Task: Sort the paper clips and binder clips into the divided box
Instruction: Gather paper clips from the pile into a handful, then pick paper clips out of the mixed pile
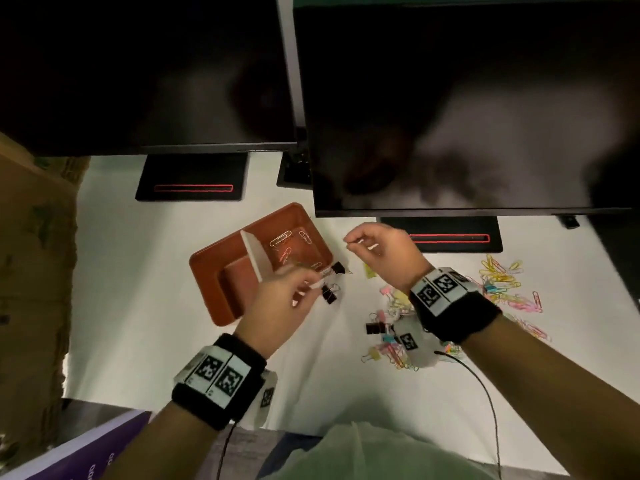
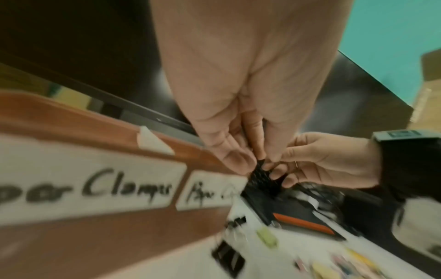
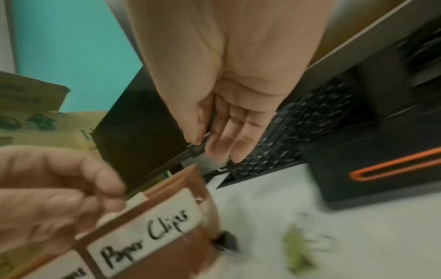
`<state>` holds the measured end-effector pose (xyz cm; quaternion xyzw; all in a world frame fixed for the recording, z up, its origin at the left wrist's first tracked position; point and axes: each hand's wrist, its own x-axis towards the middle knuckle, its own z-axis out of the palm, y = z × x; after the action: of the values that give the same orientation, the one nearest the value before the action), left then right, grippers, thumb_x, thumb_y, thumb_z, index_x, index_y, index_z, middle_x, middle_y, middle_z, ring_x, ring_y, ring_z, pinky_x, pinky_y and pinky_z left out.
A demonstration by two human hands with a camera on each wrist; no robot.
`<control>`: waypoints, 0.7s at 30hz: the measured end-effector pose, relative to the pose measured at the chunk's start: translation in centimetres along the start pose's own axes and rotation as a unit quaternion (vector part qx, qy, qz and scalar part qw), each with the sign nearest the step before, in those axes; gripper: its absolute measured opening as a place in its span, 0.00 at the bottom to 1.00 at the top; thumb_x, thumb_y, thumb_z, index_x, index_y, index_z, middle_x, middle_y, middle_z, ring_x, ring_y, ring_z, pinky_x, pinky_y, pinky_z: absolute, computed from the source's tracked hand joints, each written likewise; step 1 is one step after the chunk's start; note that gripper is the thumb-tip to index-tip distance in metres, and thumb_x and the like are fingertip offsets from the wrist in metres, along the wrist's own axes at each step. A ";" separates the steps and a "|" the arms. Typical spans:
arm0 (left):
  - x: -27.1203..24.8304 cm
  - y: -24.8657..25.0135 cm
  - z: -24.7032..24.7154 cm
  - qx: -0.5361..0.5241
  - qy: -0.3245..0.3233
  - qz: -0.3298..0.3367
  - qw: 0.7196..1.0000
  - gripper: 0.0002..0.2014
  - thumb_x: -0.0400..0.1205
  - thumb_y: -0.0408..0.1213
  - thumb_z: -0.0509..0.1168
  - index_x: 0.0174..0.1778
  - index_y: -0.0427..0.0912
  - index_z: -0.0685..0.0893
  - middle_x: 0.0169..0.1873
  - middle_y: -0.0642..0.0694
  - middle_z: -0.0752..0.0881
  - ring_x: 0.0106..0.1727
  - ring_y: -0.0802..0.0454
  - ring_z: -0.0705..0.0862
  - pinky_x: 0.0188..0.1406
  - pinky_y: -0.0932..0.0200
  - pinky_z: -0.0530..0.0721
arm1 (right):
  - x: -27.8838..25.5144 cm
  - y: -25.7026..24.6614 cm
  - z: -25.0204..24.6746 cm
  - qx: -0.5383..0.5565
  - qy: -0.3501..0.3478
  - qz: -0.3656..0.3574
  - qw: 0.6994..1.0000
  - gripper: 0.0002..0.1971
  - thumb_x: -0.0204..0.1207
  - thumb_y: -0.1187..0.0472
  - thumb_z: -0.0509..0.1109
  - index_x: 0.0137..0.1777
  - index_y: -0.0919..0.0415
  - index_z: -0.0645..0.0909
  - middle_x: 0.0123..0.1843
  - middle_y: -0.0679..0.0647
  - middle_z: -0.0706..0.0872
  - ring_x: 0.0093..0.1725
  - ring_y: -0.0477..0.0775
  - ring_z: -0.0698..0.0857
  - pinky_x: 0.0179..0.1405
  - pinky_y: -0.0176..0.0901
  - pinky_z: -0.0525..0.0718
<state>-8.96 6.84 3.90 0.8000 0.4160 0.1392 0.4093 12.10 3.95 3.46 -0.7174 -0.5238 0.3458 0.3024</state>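
Observation:
The brown divided box (image 1: 211,271) lies on the white table, with a white divider (image 1: 254,256) across it. Several paper clips (image 1: 287,244) lie in its right compartment, labelled "Paper Clips" (image 3: 148,226). My left hand (image 1: 311,282) hovers at the box's near right corner and pinches a thin gold paper clip (image 1: 301,263). Two black binder clips (image 1: 337,268) (image 1: 329,294) lie just right of it. My right hand (image 1: 349,241) is raised right of the box, with what looks like a thin paper clip (image 2: 296,164) pinched between thumb and forefinger. A mixed pile of clips (image 1: 394,327) lies under my right wrist.
A pile of coloured paper clips (image 1: 502,282) sits at the far right. Two dark monitors on black stands (image 1: 190,185) (image 1: 450,237) and a keyboard (image 1: 298,168) close off the back. A cardboard box (image 1: 31,254) stands at the left, a purple book (image 1: 86,452) at the near left.

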 end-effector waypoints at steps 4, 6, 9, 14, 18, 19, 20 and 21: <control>-0.6 0.2 4.7 0.025 -0.135 0.029 0.990 0.13 0.78 0.39 0.68 0.58 0.50 0.81 0.51 0.56 0.80 0.45 0.65 0.78 0.46 0.69 0.78 | -3.3 5.2 -3.2 -0.124 -0.022 0.036 0.991 0.06 0.75 0.58 0.70 0.51 0.52 0.84 0.46 0.45 0.84 0.37 0.44 0.82 0.44 0.39 0.81; -0.3 0.3 7.0 0.046 -0.177 0.040 0.982 0.16 0.78 0.41 0.67 0.62 0.52 0.78 0.57 0.53 0.78 0.51 0.61 0.77 0.50 0.67 0.76 | -4.8 7.0 -4.3 -0.169 -0.062 0.073 0.981 0.09 0.75 0.55 0.71 0.55 0.51 0.83 0.50 0.46 0.83 0.36 0.37 0.77 0.43 0.37 0.77; 0.6 0.7 9.9 0.075 -0.199 0.042 0.976 0.18 0.78 0.40 0.66 0.63 0.51 0.76 0.59 0.51 0.76 0.57 0.55 0.76 0.58 0.61 0.77 | -6.4 8.7 -4.9 -0.176 -0.121 0.114 0.970 0.13 0.73 0.53 0.72 0.57 0.50 0.82 0.56 0.50 0.82 0.43 0.43 0.78 0.47 0.37 0.76; 1.6 0.6 12.9 0.115 -0.211 0.016 0.971 0.18 0.76 0.36 0.68 0.62 0.48 0.79 0.56 0.50 0.76 0.56 0.50 0.78 0.59 0.51 0.81 | -7.5 10.1 -3.9 -0.196 -0.194 0.075 0.958 0.18 0.73 0.50 0.71 0.62 0.49 0.80 0.60 0.50 0.81 0.55 0.50 0.80 0.58 0.45 0.80; 1.9 0.6 13.5 0.096 -0.188 0.000 0.977 0.11 0.76 0.32 0.69 0.53 0.44 0.83 0.53 0.49 0.77 0.52 0.50 0.81 0.58 0.55 0.81 | -7.2 10.7 -2.8 -0.201 -0.180 0.059 0.961 0.14 0.73 0.50 0.71 0.58 0.48 0.81 0.56 0.50 0.81 0.52 0.52 0.80 0.54 0.49 0.82; 1.9 0.5 13.4 0.089 -0.181 -0.007 0.979 0.09 0.75 0.32 0.70 0.51 0.42 0.84 0.52 0.48 0.78 0.50 0.51 0.81 0.58 0.55 0.81 | -7.0 10.8 -2.7 -0.201 -0.177 0.054 0.962 0.12 0.73 0.50 0.71 0.56 0.49 0.82 0.55 0.50 0.81 0.51 0.52 0.80 0.53 0.48 0.82; 1.9 0.5 13.2 0.079 -0.173 -0.015 0.982 0.07 0.75 0.31 0.70 0.48 0.41 0.84 0.50 0.48 0.78 0.48 0.51 0.82 0.57 0.56 0.82 | -6.9 10.9 -2.7 -0.200 -0.176 0.047 0.963 0.11 0.73 0.51 0.72 0.54 0.50 0.83 0.54 0.50 0.81 0.50 0.52 0.80 0.51 0.48 0.82; 1.9 0.4 13.0 0.066 -0.164 -0.024 0.984 0.06 0.74 0.30 0.71 0.46 0.39 0.85 0.49 0.47 0.78 0.47 0.51 0.82 0.56 0.57 0.82 | -6.8 11.0 -2.8 -0.195 -0.176 0.039 0.964 0.09 0.73 0.52 0.72 0.52 0.51 0.84 0.52 0.50 0.81 0.49 0.51 0.79 0.50 0.47 0.81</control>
<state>-0.23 1.19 -4.17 0.8271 0.3710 -0.0316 0.4211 18.88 -5.78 -2.50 -0.7103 -0.5974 0.3693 0.0465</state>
